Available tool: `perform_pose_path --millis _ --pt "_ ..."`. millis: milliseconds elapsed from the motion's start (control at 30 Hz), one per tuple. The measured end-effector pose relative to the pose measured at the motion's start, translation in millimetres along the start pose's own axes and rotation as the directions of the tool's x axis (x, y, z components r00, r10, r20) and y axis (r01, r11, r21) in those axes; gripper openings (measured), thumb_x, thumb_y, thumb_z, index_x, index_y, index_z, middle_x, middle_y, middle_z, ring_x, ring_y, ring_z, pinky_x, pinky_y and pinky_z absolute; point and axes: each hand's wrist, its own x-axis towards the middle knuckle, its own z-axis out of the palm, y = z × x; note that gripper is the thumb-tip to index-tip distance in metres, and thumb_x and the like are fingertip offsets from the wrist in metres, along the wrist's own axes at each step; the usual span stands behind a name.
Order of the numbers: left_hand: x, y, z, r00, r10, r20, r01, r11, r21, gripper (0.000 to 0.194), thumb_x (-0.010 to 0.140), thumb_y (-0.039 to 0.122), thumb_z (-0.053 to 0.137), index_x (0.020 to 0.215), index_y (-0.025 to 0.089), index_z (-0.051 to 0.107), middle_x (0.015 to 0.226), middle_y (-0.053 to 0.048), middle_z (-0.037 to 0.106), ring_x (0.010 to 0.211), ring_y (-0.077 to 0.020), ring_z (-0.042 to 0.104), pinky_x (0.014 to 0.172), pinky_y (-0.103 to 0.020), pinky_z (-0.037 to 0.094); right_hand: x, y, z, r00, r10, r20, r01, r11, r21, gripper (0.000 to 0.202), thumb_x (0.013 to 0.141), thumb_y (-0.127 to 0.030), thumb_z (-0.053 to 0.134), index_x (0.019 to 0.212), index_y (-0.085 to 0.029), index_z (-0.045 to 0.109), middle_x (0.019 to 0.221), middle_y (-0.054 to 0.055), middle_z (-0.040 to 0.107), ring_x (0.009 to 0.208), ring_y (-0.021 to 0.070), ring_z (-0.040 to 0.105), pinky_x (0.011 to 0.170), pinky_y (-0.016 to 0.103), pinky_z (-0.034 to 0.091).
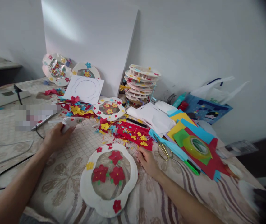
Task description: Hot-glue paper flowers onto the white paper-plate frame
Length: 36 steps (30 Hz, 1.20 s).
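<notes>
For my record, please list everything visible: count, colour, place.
large ring: one, white, front
other rings: three, white, behind
ring stack: one, white, rear
board: one, white, rear
drawing: one, white, left
scraps: many, multicoloured, centre
scissors: one, gold, right
tape: one, yellow, right
pen: one, black, centre
marker: one, green, right
papers: many, multicoloured, right
bag: one, blue, right
power strip: one, white, left
cables: several, mixed, left
blurred object: one, whitish, left
cloth: one, beige, underneath
left hand: one, bare, holding white tool
right hand: one, bare, centre

Wall (193, 37): pale grey.
White panel (95, 40): against wall, I note glare upper left.
Side table (2, 65): far left, cut off.
</notes>
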Motion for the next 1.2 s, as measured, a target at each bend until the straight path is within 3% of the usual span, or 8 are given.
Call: perform_pose_path --millis 233,400,700,1033,1200 --pt "5.6 -7.1 3.6 1.0 0.011 0.013 -0.012 0.999 0.036 0.044 0.074 0.055 0.035 0.086 0.017 0.053 0.072 -0.006 0.058 0.063 -0.0194 0.054 0.056 -0.026 0.038 1.8 -4.0 0.2 1.0 0.01 -0.004 -0.01 1.0 0.024 0.013 0.09 -0.031 0.045 0.086 -0.02 0.051 0.059 -0.004 0.049 0.051 0.0112 0.045 0.05 0.022 0.034" --pt "13.2 -17.2 7.3 0.999 0.01 0.043 -0.012 0.999 0.042 0.045 0.071 0.061 0.036 0.08 0.019 0.052 0.065 -0.005 0.057 0.06 -0.02 0.055 0.054 -0.027 0.04 2.9 -2.7 0.6 0.999 -0.046 -0.006 0.046 0.999 -0.024 0.022 0.091 -0.034 0.047 0.074 -0.02 0.046 0.06 -0.004 0.051 0.054 0.011 0.047 0.053 0.023 0.035" --pt "16.5 -17.4 7.1 0.996 -0.026 0.087 0.02 0.998 0.06 0.04 0.065 0.063 0.038 0.068 0.023 0.043 0.063 -0.003 0.053 0.059 -0.0197 0.054 0.055 -0.028 0.04 4.4 -2.3 -2.5 0.996 -0.031 0.09 0.031 1.0 0.003 0.034 0.091 -0.047 0.043 0.072 -0.019 0.046 0.061 -0.005 0.042 0.056 0.0098 0.04 0.054 0.022 0.03" --pt "24.7 -24.8 8.1 0.986 -0.074 0.152 0.07 0.997 0.034 0.043 0.058 0.065 0.044 0.068 0.023 0.047 0.062 -0.004 0.056 0.061 -0.0223 0.056 0.055 -0.029 0.04 3.0 -0.1 -3.4 0.988 0.115 0.102 -0.129 0.982 0.135 0.027 0.092 -0.041 0.041 0.074 -0.021 0.045 0.056 -0.005 0.043 0.048 0.01 0.039 0.048 0.022 0.03" --pt "22.1 -21.3 8.0 0.99 -0.066 0.124 0.067 0.998 -0.005 0.045 0.055 0.065 0.042 0.068 0.023 0.048 0.058 -0.001 0.054 0.06 -0.0219 0.056 0.056 -0.029 0.04 3.7 -0.7 -3.7 0.988 0.113 0.109 -0.129 0.98 0.154 0.026 0.092 -0.038 0.043 0.073 -0.021 0.046 0.056 -0.005 0.044 0.05 0.0097 0.042 0.049 0.021 0.032"
